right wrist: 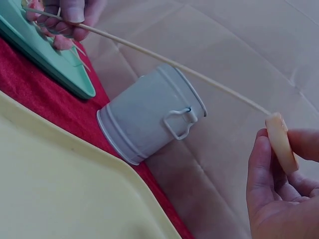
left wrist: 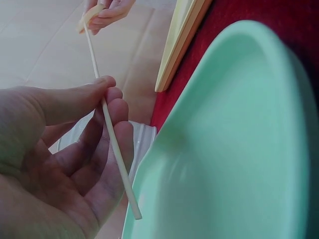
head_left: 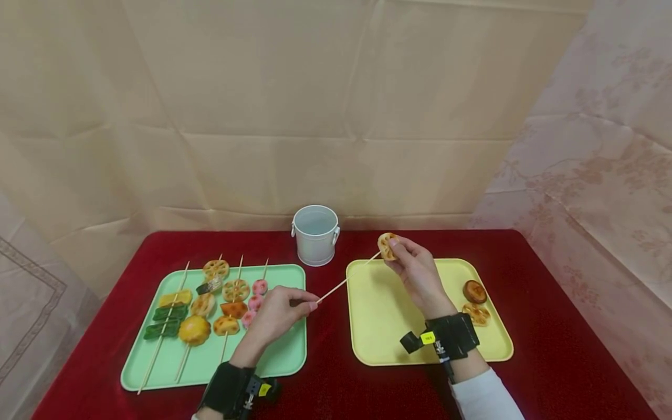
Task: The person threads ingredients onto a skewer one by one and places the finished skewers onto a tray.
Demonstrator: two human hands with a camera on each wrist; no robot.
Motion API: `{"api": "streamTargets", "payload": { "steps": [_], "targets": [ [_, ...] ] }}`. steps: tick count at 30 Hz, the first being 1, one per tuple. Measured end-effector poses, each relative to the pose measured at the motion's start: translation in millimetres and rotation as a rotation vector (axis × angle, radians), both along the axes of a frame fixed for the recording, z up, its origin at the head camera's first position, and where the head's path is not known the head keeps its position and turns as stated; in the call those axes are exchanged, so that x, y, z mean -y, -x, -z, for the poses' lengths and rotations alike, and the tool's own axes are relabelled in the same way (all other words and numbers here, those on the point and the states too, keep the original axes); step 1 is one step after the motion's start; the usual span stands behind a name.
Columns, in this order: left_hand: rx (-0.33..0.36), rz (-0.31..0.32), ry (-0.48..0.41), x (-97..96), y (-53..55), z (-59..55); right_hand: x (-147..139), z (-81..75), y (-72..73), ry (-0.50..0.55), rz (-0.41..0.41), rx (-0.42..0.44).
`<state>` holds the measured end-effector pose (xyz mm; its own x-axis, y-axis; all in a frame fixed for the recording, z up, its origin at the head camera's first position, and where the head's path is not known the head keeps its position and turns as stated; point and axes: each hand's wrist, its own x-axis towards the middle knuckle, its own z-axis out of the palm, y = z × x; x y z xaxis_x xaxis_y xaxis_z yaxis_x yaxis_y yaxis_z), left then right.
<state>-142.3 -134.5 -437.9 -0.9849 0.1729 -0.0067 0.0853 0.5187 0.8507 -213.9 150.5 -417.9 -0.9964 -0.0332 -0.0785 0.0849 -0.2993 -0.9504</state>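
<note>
My left hand (head_left: pixel 278 312) pinches a thin wooden skewer (head_left: pixel 343 284) between thumb and fingertips, and its blunt end sticks out past the fingers in the left wrist view. In my right hand (head_left: pixel 420 277) a round lotus root slice (head_left: pixel 388 246) is held by its faces between thumb and fingers. The skewer's far end meets the rim of the slice (right wrist: pixel 281 142) in the right wrist view; whether it has gone in, I cannot tell. The left hand is above the right part of the green tray (head_left: pixel 286 361), the right hand above the yellow tray (head_left: pixel 375 347).
Several loaded skewers lie on the green tray, among them one with green pieces (head_left: pixel 167 321) and one with pink balls (head_left: pixel 255 302). A white bucket (head_left: pixel 315 248) stands behind, between the trays. The yellow tray holds a brown mushroom cap (head_left: pixel 475 291) and a browned slice (head_left: pixel 476 315).
</note>
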Motion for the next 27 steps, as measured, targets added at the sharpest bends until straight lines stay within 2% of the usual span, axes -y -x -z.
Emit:
{"api": "streamTargets", "payload": {
  "steps": [8, 21, 27],
  "targets": [
    [0.003, 0.023, -0.012, 0.3, 1.4, 2.3, -1.6, -1.4, -1.1, -0.010, -0.007, -0.035],
    [0.007, -0.010, 0.031, -3.1, 0.3, 0.7, 0.9, -1.1, -0.3, -0.124, 0.033, -0.050],
    [-0.011, -0.020, 0.039, -3.7, -0.1, 1.2, 1.6, 0.5, -0.9, -0.225, 0.071, -0.065]
  ]
}}
